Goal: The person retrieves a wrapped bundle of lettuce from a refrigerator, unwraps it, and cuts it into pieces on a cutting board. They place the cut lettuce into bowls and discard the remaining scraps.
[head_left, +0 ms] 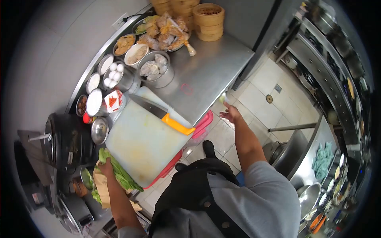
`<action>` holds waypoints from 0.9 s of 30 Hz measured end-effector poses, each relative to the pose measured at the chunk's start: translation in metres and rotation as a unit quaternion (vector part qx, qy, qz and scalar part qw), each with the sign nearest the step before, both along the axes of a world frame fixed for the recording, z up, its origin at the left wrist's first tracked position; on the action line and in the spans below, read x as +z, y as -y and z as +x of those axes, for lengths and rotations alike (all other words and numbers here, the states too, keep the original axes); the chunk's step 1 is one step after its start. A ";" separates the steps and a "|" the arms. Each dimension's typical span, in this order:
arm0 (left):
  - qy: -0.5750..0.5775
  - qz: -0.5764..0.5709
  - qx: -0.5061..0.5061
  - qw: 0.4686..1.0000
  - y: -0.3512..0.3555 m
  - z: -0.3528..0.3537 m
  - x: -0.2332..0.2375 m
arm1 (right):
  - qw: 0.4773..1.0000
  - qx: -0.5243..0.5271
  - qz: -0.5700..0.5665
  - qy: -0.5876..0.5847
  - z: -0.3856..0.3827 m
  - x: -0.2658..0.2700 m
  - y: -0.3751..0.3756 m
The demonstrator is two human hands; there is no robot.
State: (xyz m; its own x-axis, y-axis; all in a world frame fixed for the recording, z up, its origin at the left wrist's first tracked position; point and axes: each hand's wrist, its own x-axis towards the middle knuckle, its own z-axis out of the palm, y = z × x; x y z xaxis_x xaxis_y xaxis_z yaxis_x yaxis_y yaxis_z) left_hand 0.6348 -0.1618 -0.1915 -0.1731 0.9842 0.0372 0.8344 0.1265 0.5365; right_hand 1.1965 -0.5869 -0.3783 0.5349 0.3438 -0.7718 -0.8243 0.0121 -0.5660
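Note:
At the lower left, my left hand [106,167] is closed on leafy greens [121,173], beside a brown paper bag [102,188] and along the left edge of the cutting board [145,139]. My right hand [232,113] is held out over the floor, right of the steel table's corner. Its fingers are apart, and a small pale green piece [223,98] shows just beyond the fingertips, not touching them as far as I can tell. Across the board's upper part lies a knife [152,108] with a yellow handle.
Bowls of eggs [114,75], powders and meat line the back of the steel table [210,63], with bamboo steamers [209,22] at the top. A black cooker [69,141] stands left. At right are a sink counter [309,154], a teal cloth [322,160] and shelves.

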 end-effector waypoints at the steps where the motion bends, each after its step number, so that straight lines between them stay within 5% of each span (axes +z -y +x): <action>1: 0.013 -0.005 -0.005 1.000 0.002 0.004 0.001 | 0.996 0.056 -0.064 0.023 0.010 0.009 -0.017; 4: 0.068 0.025 -0.005 0.997 -0.029 -0.037 -0.038 | 0.936 0.184 -0.235 0.187 0.013 0.015 -0.034; 5: 0.070 0.034 0.018 0.997 -0.015 -0.027 -0.021 | 0.865 0.179 -0.320 0.342 0.034 -0.086 -0.029; 6: 0.073 0.042 0.041 0.996 0.001 -0.010 -0.009 | 0.859 0.068 -0.279 0.423 0.024 -0.093 -0.022; 8: 0.052 0.054 0.069 0.995 0.001 -0.019 -0.016 | 0.805 -0.071 -0.209 0.550 -0.021 0.004 -0.017; 10: 0.065 0.064 0.099 0.991 0.009 -0.021 -0.011 | 0.860 -0.075 -0.123 0.490 -0.067 0.095 -0.024; 13: 0.248 0.076 0.114 0.959 0.008 -0.029 -0.010 | 0.834 0.163 -0.022 0.526 -0.126 0.197 -0.054; 14: 0.252 0.078 0.118 0.957 0.009 -0.029 -0.003 | 0.804 0.243 -0.019 0.542 -0.142 0.213 -0.066; 16: 0.305 0.112 0.080 0.942 0.012 -0.031 0.006 | 0.574 0.269 0.007 0.774 -0.157 0.221 -0.102; 19: 0.307 0.132 0.030 0.942 0.002 -0.037 0.009 | 0.498 0.424 -0.131 0.745 -0.179 0.225 -0.144; 26: 0.188 0.132 0.001 0.973 -0.005 -0.030 -0.019 | 0.526 0.507 -0.268 0.628 -0.167 0.250 -0.166; 27: 0.128 0.060 0.044 0.989 0.001 -0.024 -0.013 | 0.508 0.514 -0.256 0.642 -0.164 0.254 -0.164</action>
